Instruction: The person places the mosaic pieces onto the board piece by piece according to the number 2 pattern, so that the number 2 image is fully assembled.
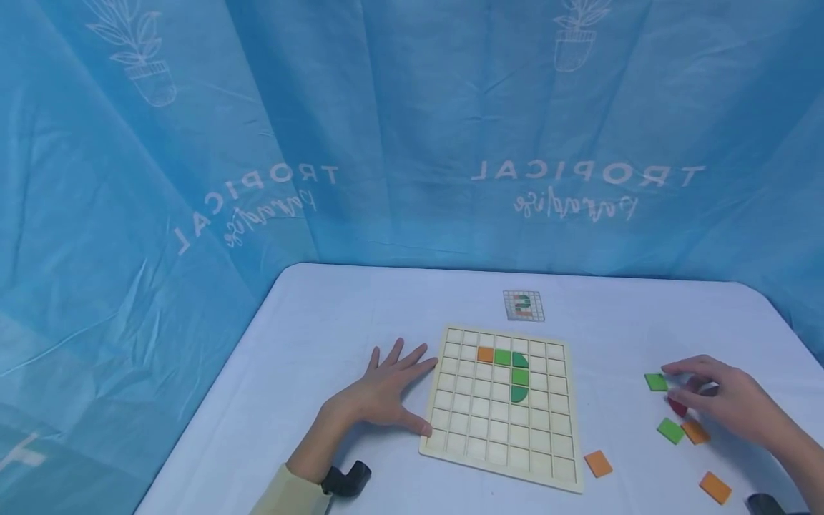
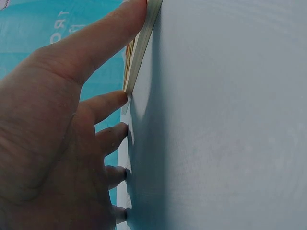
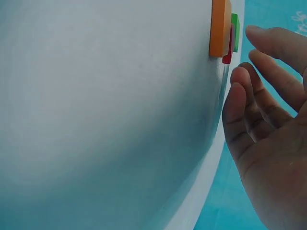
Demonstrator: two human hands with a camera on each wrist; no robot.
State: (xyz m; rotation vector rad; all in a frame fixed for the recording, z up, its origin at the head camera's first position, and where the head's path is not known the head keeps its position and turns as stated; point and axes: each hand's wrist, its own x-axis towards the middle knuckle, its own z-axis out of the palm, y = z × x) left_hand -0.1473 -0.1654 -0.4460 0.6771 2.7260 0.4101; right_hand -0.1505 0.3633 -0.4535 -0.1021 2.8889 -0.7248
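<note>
A pale grid board (image 1: 460, 445) lies on the white table, holding an orange square (image 1: 486, 355), a green square (image 1: 502, 357) and several other green pieces, two of them round-edged. My left hand (image 1: 386, 392) is spread at the board's left side, thumb and forefinger touching its edge. In the left wrist view the thumb (image 2: 108, 40) lies along that edge. Over loose pieces at the right, my right hand (image 1: 724, 393) hovers with loosely bent fingers. Closest to it are a green square (image 1: 656, 382) and a dark red piece (image 1: 677, 406), partly hidden. Nothing shows between its fingers.
A small pattern card (image 1: 523, 305) lies behind the board. More loose squares are on the right: a green one (image 1: 671, 430), an orange one (image 1: 696, 431), another orange one (image 1: 715, 488), and an orange one (image 1: 598, 463) beside the board. Blue cloth (image 1: 412, 129) hangs behind the table.
</note>
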